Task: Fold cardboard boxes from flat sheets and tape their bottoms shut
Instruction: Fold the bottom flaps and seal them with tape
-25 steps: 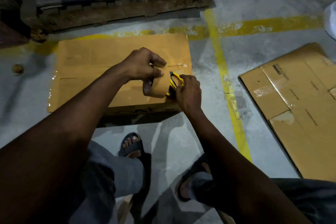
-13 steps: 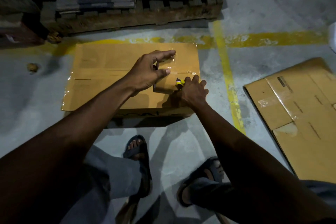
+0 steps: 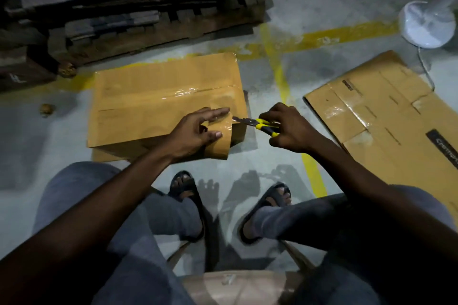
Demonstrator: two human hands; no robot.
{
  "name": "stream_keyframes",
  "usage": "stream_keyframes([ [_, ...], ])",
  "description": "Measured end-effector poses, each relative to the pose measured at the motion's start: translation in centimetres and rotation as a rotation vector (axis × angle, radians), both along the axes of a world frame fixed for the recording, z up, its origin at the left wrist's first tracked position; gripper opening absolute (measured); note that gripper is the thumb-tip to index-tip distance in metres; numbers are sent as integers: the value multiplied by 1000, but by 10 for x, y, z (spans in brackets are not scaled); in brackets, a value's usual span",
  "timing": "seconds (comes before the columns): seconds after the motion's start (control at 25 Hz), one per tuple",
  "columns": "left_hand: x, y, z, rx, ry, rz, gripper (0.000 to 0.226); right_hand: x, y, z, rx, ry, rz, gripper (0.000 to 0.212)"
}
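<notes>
Cutter (image 3: 260, 124) pulled right, box (image 3: 153, 86) seam glossy-taped

The dark label (image 3: 443, 147) on the flat cardboard sheet (image 3: 371, 116) begins "Crem"; the rest is illegible.

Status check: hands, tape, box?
Left hand grips tape roll. Right hand holds scissors, blades at the roll. Cardboard box seam taped. Nothing blocking.

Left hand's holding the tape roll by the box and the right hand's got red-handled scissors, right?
Not quite. The head view shows the scissors in the right hand have yellow and black handles, not red. The left hand does hold the tape roll by the box.
</notes>
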State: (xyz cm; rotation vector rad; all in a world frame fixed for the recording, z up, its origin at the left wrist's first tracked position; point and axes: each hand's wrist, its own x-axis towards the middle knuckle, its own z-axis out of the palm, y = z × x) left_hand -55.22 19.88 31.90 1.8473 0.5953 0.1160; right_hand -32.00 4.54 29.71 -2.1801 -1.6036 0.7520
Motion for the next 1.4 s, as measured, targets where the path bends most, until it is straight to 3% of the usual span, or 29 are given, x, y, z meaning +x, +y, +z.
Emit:
stream_keyframes([
  [0.16,-7,-28,12,-54,-58,-6,56,-2,-14,10,21,146,80,64],
  [0.52,-4,-29,10,287,34,-48,57,12,-13,2,9,197,94,68],
  [0.84,6,-30,-2,390,87,-24,51,14,-5,-16,69,207,50,71],
  [0.92,8,-35,-6,429,160,-14,51,10,-3,-18,69,205,55,65],
  [1.04,15,-39,-10,482,230,20,53,0,1,-13,42,223,41,40],
  [1.12,16,-36,-7,428,224,28,53,-2,3,-11,44,299,43,45],
  [1.32,4,-18,5,-36,66,76,50,9,-1,-22,68,370,51,45],
  [1.4,4,-20,4,42,100,70,48,9,0,-23,90,401,32,45],
])
